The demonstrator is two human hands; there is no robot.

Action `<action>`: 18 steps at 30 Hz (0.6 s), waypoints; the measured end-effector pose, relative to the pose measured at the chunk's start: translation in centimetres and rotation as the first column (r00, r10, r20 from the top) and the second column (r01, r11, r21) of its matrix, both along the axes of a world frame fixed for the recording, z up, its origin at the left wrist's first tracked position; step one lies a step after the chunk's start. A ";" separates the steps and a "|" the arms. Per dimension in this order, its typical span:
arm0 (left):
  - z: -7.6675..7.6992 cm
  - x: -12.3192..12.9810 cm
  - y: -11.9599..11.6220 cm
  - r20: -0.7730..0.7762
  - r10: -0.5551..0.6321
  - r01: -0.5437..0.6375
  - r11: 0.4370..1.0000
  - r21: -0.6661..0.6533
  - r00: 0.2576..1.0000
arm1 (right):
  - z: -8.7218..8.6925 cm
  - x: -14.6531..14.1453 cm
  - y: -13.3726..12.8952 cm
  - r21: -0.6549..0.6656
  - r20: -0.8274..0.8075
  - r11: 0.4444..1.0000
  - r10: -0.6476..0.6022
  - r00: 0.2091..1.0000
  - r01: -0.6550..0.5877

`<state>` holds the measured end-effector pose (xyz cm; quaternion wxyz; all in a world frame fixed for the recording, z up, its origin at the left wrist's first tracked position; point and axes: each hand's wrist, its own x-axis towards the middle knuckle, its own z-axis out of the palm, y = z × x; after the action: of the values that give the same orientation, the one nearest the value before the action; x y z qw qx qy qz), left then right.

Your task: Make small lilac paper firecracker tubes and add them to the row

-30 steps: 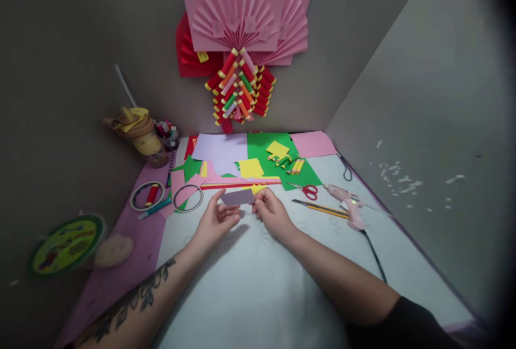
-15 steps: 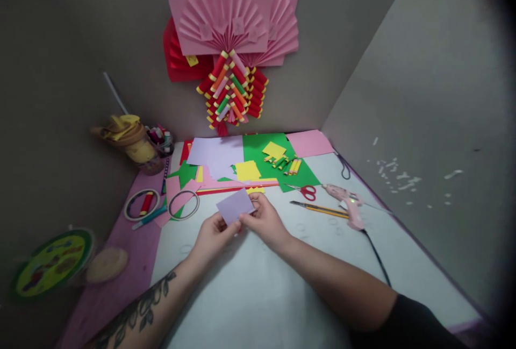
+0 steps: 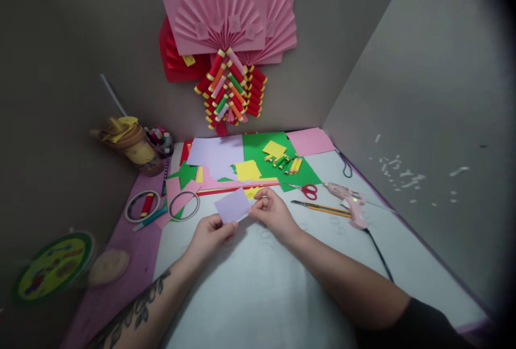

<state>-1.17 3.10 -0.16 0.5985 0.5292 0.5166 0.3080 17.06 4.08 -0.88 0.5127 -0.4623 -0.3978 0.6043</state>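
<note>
A small lilac paper square is held above the white table surface. My left hand grips its lower left part, thumb on top and fingers underneath. My right hand pinches at its lower right edge, where a pale strip of paper shows along the border; I cannot tell whether that is a second sheet. Just beyond the hands lie small yellow paper pieces and a yellow square. A larger lilac sheet lies farther back, next to a green sheet.
To the right lie red-handled scissors, a yellow craft knife and a pink glue gun with its cord. Tape rings are at left, near a drink cup. Paper firecrackers hang on the wall.
My right hand has slid slightly right, from the middle of the lilac square's lower edge to its right corner. My left thumb now rests on the lower edge. The view has shifted slightly.
</note>
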 end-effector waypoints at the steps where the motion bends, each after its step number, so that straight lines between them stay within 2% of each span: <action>1: 0.1 0.0 0.0 -0.027 -0.015 0.016 1.000 0.017 1.000 | -0.2 0.1 0.1 0.006 0.003 1.000 -0.004 1.000 0.004; 5: 0.3 -0.2 0.0 -0.072 -0.042 0.051 0.992 0.116 0.996 | -0.4 0.5 0.1 0.098 0.052 0.995 -0.021 0.998 0.016; 9: 0.2 -0.5 0.3 0.042 0.057 -0.065 0.974 0.219 0.997 | 0.0 0.7 -0.1 0.133 0.138 0.974 0.165 0.977 -0.183; 11: 0.0 -0.6 0.3 0.034 0.070 -0.075 0.976 0.205 0.997 | 0.0 0.6 -0.1 0.142 0.140 0.972 0.168 0.976 -0.188; 14: -0.5 -0.4 0.1 0.007 0.002 -0.003 0.988 0.154 1.000 | -0.2 0.4 -0.1 0.204 0.083 0.978 0.032 0.996 -0.049; 15: -0.6 -0.3 0.0 0.010 -0.014 0.013 0.990 0.143 1.000 | -0.2 0.3 -0.2 0.217 0.061 0.975 0.024 0.998 -0.037; 16: -0.7 -0.1 -0.2 0.021 -0.017 0.014 0.991 0.136 1.000 | -0.3 0.2 -0.3 0.220 0.045 0.974 0.048 0.998 -0.056; 18: -0.6 0.3 -0.6 0.058 0.019 -0.026 0.991 0.130 0.998 | -0.4 -0.1 -0.7 0.193 0.043 0.965 0.171 0.984 -0.176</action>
<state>-0.83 2.53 -0.76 0.5734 0.5524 0.4841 0.3629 16.97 3.43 -1.26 0.4957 -0.3808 -0.5007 0.5988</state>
